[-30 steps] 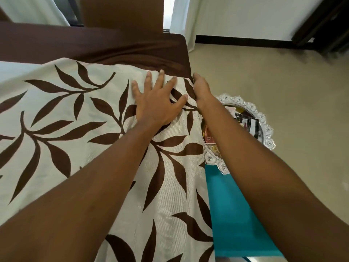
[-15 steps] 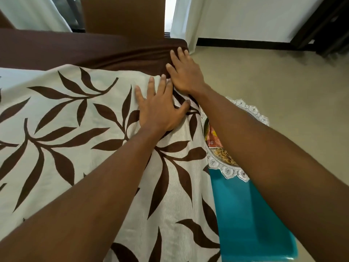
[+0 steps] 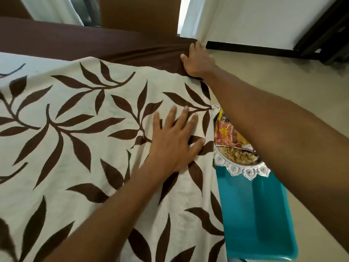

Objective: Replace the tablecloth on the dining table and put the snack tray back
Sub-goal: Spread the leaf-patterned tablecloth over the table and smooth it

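White leaf tablecloth (image 3: 75, 148) spread wide over brown cloth (image 3: 75, 40), which shows along far side. Teal seat (image 3: 255, 214) stands right of cloths, near. Silver snack tray (image 3: 245, 172) sits on seat's far end, packets inside. Left grip (image 3: 175, 144) flat, fingers spread, pressing leaf tablecloth. Right grip (image 3: 198, 61) clenched round brown cloth's far right corner.

floor (image 3: 283, 87): beige, plain | wall (image 3: 255, 19): white, dark skirting (image 3: 245, 48) along base | window (image 3: 181, 12): bright daylight strip between white curtains (image 3: 191, 19), top centre | chair (image 3: 138, 14): brown back, far side | dark frame (image 3: 324, 25) top right | teal plastic seat (image 3: 255, 214) lower right
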### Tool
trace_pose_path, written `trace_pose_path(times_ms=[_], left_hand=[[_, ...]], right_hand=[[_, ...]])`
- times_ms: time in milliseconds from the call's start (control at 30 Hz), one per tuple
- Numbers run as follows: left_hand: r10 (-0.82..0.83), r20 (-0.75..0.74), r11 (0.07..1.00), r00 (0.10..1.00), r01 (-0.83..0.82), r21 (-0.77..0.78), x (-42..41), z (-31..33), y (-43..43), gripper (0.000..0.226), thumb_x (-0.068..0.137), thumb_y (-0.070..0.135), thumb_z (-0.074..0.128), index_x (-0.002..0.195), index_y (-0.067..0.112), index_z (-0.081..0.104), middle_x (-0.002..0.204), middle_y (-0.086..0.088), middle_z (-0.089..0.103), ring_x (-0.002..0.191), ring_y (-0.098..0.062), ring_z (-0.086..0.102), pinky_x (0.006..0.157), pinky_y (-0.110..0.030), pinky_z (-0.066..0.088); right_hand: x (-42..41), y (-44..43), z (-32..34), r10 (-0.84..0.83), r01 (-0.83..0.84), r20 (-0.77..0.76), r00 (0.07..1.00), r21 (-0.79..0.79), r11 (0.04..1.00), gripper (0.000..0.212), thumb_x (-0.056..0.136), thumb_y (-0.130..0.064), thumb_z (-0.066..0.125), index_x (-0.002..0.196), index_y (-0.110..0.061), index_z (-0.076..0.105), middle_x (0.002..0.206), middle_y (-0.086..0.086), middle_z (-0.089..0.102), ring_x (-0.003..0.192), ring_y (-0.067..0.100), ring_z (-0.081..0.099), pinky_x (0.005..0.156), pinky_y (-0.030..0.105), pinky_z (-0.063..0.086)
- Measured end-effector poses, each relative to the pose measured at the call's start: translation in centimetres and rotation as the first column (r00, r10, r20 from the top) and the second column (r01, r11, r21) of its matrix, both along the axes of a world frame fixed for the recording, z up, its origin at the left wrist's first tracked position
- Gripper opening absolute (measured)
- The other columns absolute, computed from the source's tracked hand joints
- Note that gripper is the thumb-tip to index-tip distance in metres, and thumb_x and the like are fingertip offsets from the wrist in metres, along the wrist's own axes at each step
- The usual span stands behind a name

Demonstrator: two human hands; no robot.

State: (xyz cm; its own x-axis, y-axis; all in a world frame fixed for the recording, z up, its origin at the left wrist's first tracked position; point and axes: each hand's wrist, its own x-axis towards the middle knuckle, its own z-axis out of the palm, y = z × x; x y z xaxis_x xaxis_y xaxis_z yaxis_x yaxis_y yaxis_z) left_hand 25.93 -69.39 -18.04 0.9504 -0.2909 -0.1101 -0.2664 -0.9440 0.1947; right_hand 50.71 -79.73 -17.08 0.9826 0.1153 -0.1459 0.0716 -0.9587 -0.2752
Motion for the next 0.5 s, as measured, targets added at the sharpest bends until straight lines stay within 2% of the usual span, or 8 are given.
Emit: trace_pose_path(times_ms=[100,167,233,300,400,433,500], left_hand=[[-0.047,-0.052,0.994,0.998,0.041,-0.101,-5.5,0.8,-0.4,0.07,0.098,0.068,0.021,0.159,0.035,0.009,0.168,0.002,-0.006,0.154,-0.023,-0.016,0.121,-0.06,-0.006],[-0.116,-0.046,0.977,0.992,0.106,-0.184,-8.5,0.9,-0.2,0.064,0.1,0.061,0.03,0.157,0.033,0.023,0.168,0.0,0.007,0.155,-0.022,-0.006,0.123,-0.056,-0.002],[-0.093,-0.006,0.96,0.996,0.088,-0.264,-11.1,0.9,1.2,0.057,0.099,0.054,0.038,0.151,0.03,0.038,0.165,-0.002,0.022,0.155,-0.021,0.008,0.125,-0.052,0.007],[0.011,0.021,0.951,1.0,-0.004,-0.31,-13.0,0.8,2.9,0.054,0.098,0.052,0.04,0.146,0.027,0.047,0.161,-0.003,0.034,0.153,-0.02,0.017,0.125,-0.05,0.013],[0.135,0.091,0.952,0.987,-0.104,-0.288,-15.9,0.8,5.2,0.055,0.099,0.052,0.039,0.146,0.023,0.047,0.158,-0.006,0.038,0.152,-0.023,0.023,0.124,-0.048,0.016],[0.153,0.103,0.958,0.983,-0.122,-0.259,-17.1,1.1,5.6,0.058,0.1,0.053,0.037,0.148,0.022,0.044,0.16,-0.007,0.035,0.152,-0.025,0.021,0.124,-0.048,0.015],[0.149,0.015,0.971,0.989,-0.143,-0.192,-18.8,1.2,5.4,0.065,0.101,0.058,0.028,0.156,0.023,0.029,0.166,-0.008,0.019,0.155,-0.026,0.008,0.125,-0.049,0.007]], right_hand=[[-6.0,2.1,0.8,0.077,-0.088,0.147,0.986,0.069,0.994,0.068,0.105,-0.055,0.032,0.162,-0.02,0.019,0.17,0.007,0.013,0.157,0.028,0.009,0.123,0.053,0.017],[-10.6,2.4,0.3,0.156,-0.176,0.155,0.976,0.129,0.976,0.065,0.104,-0.056,0.035,0.16,-0.023,0.026,0.169,0.008,0.019,0.156,0.029,0.015,0.123,0.049,0.018],[-14.1,1.6,-0.8,0.252,-0.262,0.151,0.956,0.052,0.964,0.063,0.104,-0.058,0.032,0.158,-0.024,0.03,0.167,0.011,0.022,0.155,0.03,0.018,0.123,0.05,0.016],[-14.5,0.2,-1.4,0.224,-0.229,0.164,0.961,0.008,0.973,0.064,0.104,-0.059,0.028,0.158,-0.024,0.03,0.167,0.012,0.022,0.155,0.031,0.017,0.125,0.05,0.014],[-13.9,0.0,-0.6,0.107,-0.105,0.137,0.985,-0.02,0.994,0.065,0.105,-0.056,0.025,0.159,-0.019,0.029,0.167,0.015,0.021,0.155,0.034,0.014,0.125,0.051,0.011],[-14.4,0.6,0.1,0.088,-0.084,0.149,0.985,-0.036,0.996,0.064,0.105,-0.054,0.025,0.158,-0.017,0.032,0.165,0.016,0.025,0.155,0.034,0.016,0.125,0.053,0.012],[-16.5,2.3,1.1,0.076,-0.084,0.161,0.984,0.044,0.995,0.061,0.105,-0.051,0.028,0.155,-0.017,0.037,0.163,0.013,0.032,0.153,0.031,0.022,0.124,0.056,0.014]])
